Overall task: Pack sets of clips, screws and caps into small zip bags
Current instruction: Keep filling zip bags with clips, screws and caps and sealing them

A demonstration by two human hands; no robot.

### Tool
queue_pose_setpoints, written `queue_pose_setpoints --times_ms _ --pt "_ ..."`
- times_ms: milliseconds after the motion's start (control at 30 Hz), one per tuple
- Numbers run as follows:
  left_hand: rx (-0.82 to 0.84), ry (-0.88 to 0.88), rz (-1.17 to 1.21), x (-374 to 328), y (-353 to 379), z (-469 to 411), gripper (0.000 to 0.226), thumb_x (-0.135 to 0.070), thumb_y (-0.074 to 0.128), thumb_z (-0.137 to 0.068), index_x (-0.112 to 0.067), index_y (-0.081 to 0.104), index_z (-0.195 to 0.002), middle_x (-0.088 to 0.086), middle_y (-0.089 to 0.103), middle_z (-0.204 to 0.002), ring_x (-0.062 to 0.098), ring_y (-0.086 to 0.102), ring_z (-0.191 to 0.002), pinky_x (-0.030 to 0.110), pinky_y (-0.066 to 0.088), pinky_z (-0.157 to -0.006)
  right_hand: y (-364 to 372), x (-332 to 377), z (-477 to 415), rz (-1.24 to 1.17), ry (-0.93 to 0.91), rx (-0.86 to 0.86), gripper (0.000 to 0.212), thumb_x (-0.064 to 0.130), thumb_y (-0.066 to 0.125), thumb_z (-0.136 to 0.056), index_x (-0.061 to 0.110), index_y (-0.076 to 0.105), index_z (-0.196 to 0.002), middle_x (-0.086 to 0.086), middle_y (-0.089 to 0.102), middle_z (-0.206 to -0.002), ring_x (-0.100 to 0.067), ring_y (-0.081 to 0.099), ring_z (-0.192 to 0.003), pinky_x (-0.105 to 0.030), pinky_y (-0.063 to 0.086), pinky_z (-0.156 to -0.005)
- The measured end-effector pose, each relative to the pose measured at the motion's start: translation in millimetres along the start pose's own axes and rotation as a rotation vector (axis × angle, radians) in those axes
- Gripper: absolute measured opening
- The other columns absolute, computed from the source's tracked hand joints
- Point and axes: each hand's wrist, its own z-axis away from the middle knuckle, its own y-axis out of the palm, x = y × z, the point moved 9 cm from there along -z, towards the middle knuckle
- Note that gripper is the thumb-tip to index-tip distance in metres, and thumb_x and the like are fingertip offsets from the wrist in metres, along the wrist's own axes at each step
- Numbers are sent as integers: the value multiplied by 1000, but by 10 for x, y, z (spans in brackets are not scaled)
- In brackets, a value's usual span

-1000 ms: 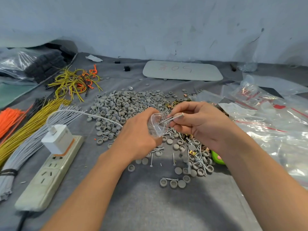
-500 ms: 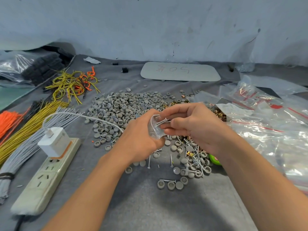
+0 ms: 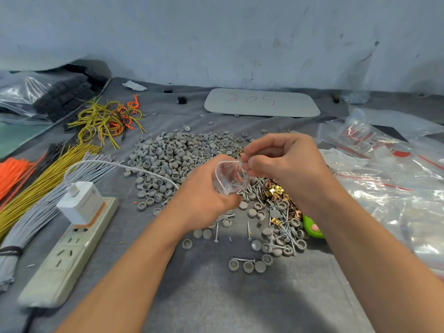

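The small clear zip bag [image 3: 230,179] is held in the air above the middle of the surface [image 3: 216,296], over the near edge of the parts heap. Its mouth is spread into a rounded opening that faces up and toward the person's right. Its closed end is buried in the left hand [image 3: 204,200], so its long axis seems to run from lower left up to upper right. The left hand's fingers are curled round the bag's lower part. The right hand [image 3: 286,164] sits just beside the mouth, its thumb and forefinger pinched on the bag's upper rim and the other fingers curled. Whether they also hold a part is too small to tell.

Under the hands, grey caps [image 3: 182,155] lie in a broad pile toward the far middle. Screws [image 3: 284,230] and gold clips [image 3: 276,191] are mixed at its right side. A few caps and screws are strewn nearer the front edge. A green object [image 3: 312,228] peeks out beneath the right forearm.

Toward the left edge lies a power strip [image 3: 60,260] with a white charger [image 3: 81,203] plugged in. Beside it are bundles of grey wires [image 3: 40,210], yellow wires [image 3: 48,174] and orange wires [image 3: 12,169]. Looped yellow and orange leads [image 3: 108,118] lie farther back. A white board [image 3: 262,102] with writing rests near the far edge. Clear plastic bags [image 3: 384,169] with red lines crowd the right edge.
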Motion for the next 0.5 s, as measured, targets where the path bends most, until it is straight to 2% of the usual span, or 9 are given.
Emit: queue_pose_setpoints --times_ms 133,267,333,433,500 --pt "-62 67 -123 -88 -72 28 57 -23 86 -71 -48 53 -110 -22 69 -107 -6 63 -105 14 43 -83 -108 2 1 -1 -24 -60 23 -8 76 -75 15 81 -79 -10 79 -83 -23 75 -76 -34 64 -76" --pt "-200 178 -161 -272 -208 108 64 -28 91 -71 -50 49 -112 -26 66 -106 -5 63 -98 5 41 -77 -213 -57 -3 -1 51 -113 20 -3 78 -79 16 81 -78 -11 78 -78 -20 70 -68 -28 61 -67" --pt "-264 234 -159 -365 -270 164 63 -33 90 -69 -49 49 -114 -28 63 -107 -6 62 -95 6 42 -76 -96 -155 40 13 187 -6 5 14 77 -89 12 80 -85 -15 78 -81 -22 69 -67 -26 59 -62" --pt "-306 257 -133 -426 -311 208 55 -43 80 -70 -50 48 -114 -27 62 -107 -7 61 -96 7 42 -77 123 -241 149 57 287 203 35 48 69 -94 14 78 -98 -13 79 -90 -28 75 -77 -29 61 -68" --pt "-306 248 -145 -414 -295 202 50 -45 80 -74 -48 50 -113 -24 64 -104 -3 63 -93 13 45 -75 303 -217 220 93 272 321 39 55 66 -91 20 76 -105 -6 80 -96 -24 78 -88 -33 64 -76"
